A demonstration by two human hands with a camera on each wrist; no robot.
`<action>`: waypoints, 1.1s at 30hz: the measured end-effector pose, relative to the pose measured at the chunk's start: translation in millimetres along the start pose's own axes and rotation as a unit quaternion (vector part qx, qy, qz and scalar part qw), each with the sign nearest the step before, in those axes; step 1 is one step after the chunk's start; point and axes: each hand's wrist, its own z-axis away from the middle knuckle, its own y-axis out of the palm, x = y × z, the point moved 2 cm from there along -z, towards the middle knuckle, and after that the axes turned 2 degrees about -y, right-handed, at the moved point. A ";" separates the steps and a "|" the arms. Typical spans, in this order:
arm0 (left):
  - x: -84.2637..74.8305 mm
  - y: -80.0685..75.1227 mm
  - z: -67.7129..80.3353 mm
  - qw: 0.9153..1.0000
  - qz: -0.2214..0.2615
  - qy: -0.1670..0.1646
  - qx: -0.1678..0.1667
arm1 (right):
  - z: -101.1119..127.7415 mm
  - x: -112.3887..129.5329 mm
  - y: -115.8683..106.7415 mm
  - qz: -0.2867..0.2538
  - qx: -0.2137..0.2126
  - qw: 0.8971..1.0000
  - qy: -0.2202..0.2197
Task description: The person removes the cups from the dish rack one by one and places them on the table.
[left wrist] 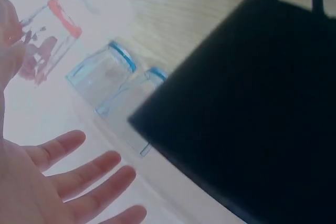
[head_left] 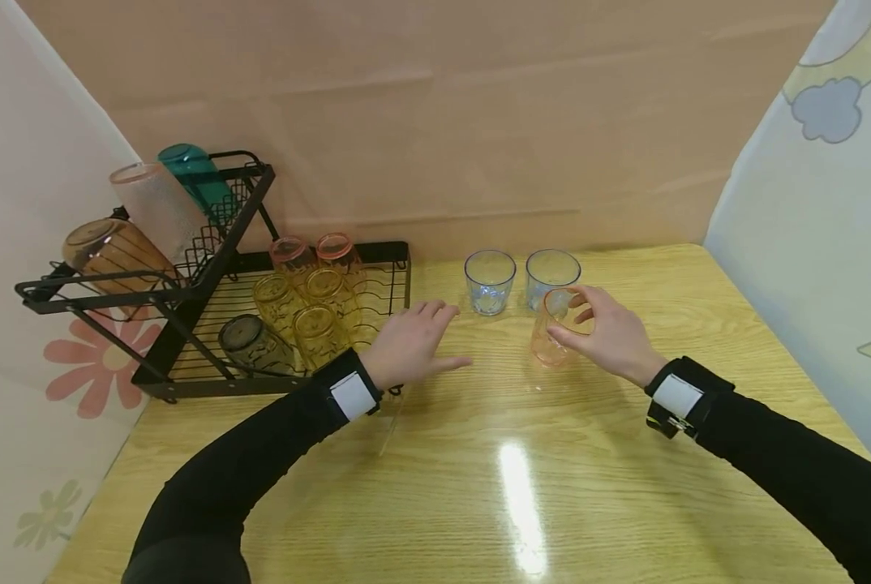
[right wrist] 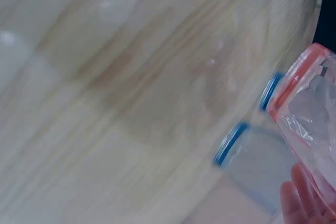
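My right hand (head_left: 612, 331) grips a clear orange-tinted glass (head_left: 550, 347) near its rim, thumb on the near side and fingers on the far side. In the right wrist view, the glass's coral rim (right wrist: 299, 80) shows at the right edge, with fingertips (right wrist: 299, 195) against its wall. Just behind it, two clear blue-rimmed glasses (head_left: 490, 285) stand side by side on the table, mouths up. My left hand (head_left: 411, 345) holds nothing; it hovers by the rack's right end with thumb and fingers spread. The left wrist view shows these spread fingers (left wrist: 89, 179) too.
A black two-tier rack (head_left: 406, 280) stands on the left. Several yellow glasses (head_left: 321, 332), two red ones (head_left: 339, 253) and a grey one (head_left: 255, 341) sit upside down below. Orange (head_left: 114, 251), clear (head_left: 160, 207) and teal (head_left: 198, 178) glasses lean above. A wall closes the back.
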 end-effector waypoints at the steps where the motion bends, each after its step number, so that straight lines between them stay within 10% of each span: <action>1: 0.5 -0.6 -1.5 1.000 -0.010 0.004 -0.011 | 0.2 -3.6 -3.9 0.013 0.000 1.000 0.000; 33: -37.0 4.0 -83.5 0.998 -0.015 -0.068 -0.010 | -36.3 -79.3 -47.1 0.123 0.036 0.987 0.094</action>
